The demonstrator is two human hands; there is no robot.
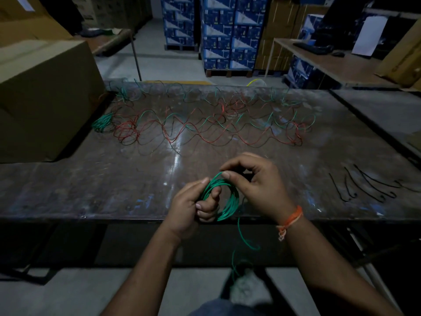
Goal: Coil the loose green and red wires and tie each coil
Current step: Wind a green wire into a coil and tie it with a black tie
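At the lower centre of the frame, above the near edge of the dark worn table, both hands work on a green wire coil. The left hand grips the coil's left side, its fingers curled round the bundled strands with the thumb laid along the top. The right hand pinches the upper arc of the coil between thumb and forefinger; an orange thread band circles that wrist. From the coil's lower right a loose green tail drops past the table edge and curls toward the floor. Across the middle of the frame, well apart from the hands, loose red wires and loose green wires lie tangled in wavy loops over the tabletop. At the left end of that tangle sits a small green bundle, just beside a large cardboard box filling the upper left. On the table at the right, several short black ties lie side by side. At the top of the frame stand stacked blue cartons, and in the upper right a side table bears a keyboard.
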